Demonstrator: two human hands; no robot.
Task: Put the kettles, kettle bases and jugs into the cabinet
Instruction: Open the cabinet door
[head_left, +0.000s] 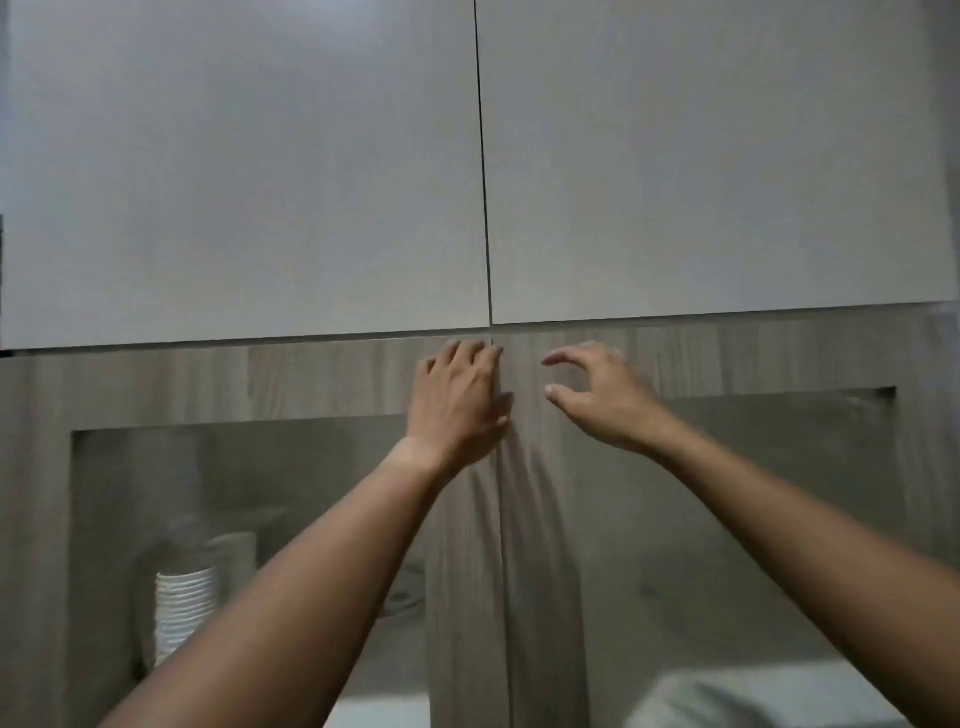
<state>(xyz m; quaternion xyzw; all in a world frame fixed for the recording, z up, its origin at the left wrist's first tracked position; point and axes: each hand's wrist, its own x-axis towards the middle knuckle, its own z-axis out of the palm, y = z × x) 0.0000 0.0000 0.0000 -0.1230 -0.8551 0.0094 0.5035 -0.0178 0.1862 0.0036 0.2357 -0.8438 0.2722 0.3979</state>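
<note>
a stack of white plates (184, 608) stands on the shelf (249, 670) behind the glass of the left wood-grain cabinet door (332, 379).

Upper cabinet doors (467, 166) above glass-fronted doors (779, 519), stacked bowls (184, 608) behind left glass, hands at centre seam.

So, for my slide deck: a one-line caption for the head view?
Left hand on the wood-grain cabinet doors' centre seam, right hand open beside it.

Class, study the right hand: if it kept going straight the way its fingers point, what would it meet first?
Probably the left hand: the right hand's curled fingers point leftward across the seam between the wood-grain doors. Depth is unclear, so it might meet the doors instead.
</note>
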